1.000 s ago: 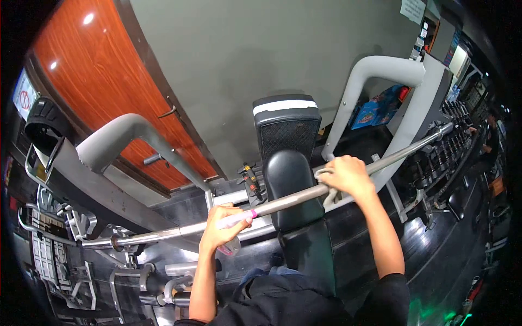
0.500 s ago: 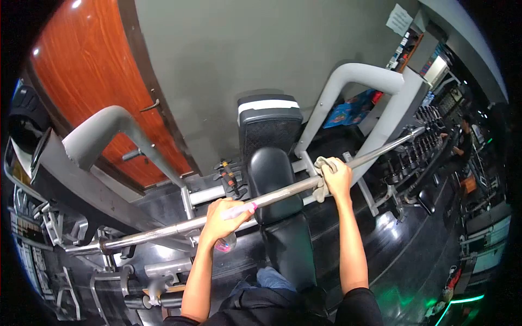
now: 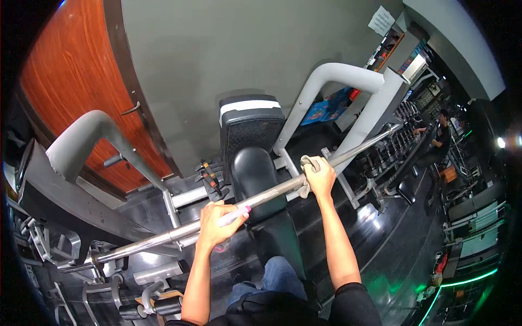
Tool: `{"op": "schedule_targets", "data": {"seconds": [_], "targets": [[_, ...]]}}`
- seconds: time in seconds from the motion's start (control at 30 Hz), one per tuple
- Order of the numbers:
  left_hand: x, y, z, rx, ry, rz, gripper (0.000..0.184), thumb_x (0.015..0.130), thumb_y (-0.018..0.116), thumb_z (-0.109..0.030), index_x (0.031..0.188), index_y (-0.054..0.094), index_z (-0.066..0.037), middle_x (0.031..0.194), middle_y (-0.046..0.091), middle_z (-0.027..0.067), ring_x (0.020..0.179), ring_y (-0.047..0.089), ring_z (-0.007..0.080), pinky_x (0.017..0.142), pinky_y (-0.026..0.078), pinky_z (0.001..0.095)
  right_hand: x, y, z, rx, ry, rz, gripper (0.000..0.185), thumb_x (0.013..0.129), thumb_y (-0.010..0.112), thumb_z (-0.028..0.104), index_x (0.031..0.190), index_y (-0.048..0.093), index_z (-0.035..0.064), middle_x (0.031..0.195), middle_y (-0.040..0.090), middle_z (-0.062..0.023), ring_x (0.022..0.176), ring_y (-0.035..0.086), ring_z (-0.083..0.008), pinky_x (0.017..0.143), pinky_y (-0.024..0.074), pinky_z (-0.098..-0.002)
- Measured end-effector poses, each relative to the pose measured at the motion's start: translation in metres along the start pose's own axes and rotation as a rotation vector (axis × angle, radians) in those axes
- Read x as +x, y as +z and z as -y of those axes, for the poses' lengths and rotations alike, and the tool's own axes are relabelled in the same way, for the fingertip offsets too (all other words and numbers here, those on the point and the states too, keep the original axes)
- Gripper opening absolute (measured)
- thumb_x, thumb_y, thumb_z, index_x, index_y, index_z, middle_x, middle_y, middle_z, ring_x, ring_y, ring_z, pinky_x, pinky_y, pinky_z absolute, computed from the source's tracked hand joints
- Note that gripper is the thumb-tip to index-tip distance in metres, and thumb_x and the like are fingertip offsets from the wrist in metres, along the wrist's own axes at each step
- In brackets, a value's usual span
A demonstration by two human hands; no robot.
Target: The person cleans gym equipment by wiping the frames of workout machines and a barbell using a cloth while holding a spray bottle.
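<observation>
A long metal barbell (image 3: 272, 193) runs slantwise across the view, in front of a black padded bench (image 3: 253, 171). My right hand (image 3: 321, 178) is closed around a beige cloth (image 3: 305, 190), which is wrapped over the bar right of the bench. Left of the bench, my left hand (image 3: 216, 224) rests at the bar, its fingers closed on a spray bottle (image 3: 232, 217) with a white head and a pink nozzle tip. The bottle's body is mostly hidden below the hand. Whether these fingers also grip the bar cannot be made out.
Grey rack frames (image 3: 356, 79) stand on both sides of the bench, before a dark wall and a wooden door (image 3: 70, 81). A dumbbell rack (image 3: 394, 152) is at right, with another person (image 3: 441, 136) beyond it. Black-and-orange handles (image 3: 209, 176) lie near the bench.
The view has turned rightward, so the scene sits further left. My left hand is slightly closer to the bench, and less of the bottle's body shows. My right hand keeps the cloth on the bar.
</observation>
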State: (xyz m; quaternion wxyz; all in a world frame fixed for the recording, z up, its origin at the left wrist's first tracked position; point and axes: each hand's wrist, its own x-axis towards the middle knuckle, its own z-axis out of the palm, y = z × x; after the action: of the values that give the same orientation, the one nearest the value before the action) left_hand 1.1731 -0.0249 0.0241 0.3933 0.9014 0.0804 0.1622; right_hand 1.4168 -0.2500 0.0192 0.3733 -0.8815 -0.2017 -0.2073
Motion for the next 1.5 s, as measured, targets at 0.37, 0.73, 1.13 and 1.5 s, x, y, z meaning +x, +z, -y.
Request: {"op": "schedule_targets", "data": {"seconds": [0.37,0.73,1.13,1.5], "targets": [[0.003,0.009,-0.004,0.078,0.024,-0.054,0.031,0.079,0.071,-0.045,0.078,0.078,-0.014,0.063,0.066,0.0097,0.062,0.058,0.0273,0.064,0.042,0.0392,0.003,0.004,-0.002,-0.016,-0.006,-0.033,0.02,0.077,0.068,0.023,0.092,0.075,0.0128,0.088,0.07,-0.0089,0.082,0.069,-0.0329,0.075,0.0535,-0.0417],[0.001,0.014,0.002,0.081,0.1,-0.137,0.03,0.078,0.073,-0.043,0.069,0.074,-0.014,0.057,0.061,0.009,0.058,0.057,0.0289,0.059,0.041,0.041,0.004,0.009,-0.01,-0.014,-0.068,-0.082,0.02,0.076,0.068,0.021,0.094,0.074,0.0136,0.086,0.07,-0.0076,0.079,0.069,-0.0318,0.073,0.0537,-0.0413],[0.004,0.017,-0.011,0.059,-0.149,-0.142,0.031,0.079,0.072,-0.044,0.067,0.074,-0.015,0.061,0.065,0.0087,0.06,0.059,0.026,0.065,0.044,0.0378,0.004,0.002,-0.026,0.152,-0.279,-0.018,0.02,0.072,0.069,0.011,0.091,0.074,0.0109,0.084,0.069,-0.0071,0.074,0.069,-0.0286,0.068,0.0545,-0.0383],[0.06,0.132,-0.097,-0.012,-0.311,-0.331,0.03,0.082,0.067,-0.041,0.075,0.073,-0.012,0.082,0.069,0.0006,0.107,0.054,0.0215,0.113,0.023,0.0442,0.037,-0.04,-0.059,0.615,-0.328,0.486,0.029,0.071,0.07,0.004,0.099,0.076,0.0105,0.084,0.065,-0.0082,0.082,0.067,-0.0266,0.073,0.0546,-0.0388]]}}
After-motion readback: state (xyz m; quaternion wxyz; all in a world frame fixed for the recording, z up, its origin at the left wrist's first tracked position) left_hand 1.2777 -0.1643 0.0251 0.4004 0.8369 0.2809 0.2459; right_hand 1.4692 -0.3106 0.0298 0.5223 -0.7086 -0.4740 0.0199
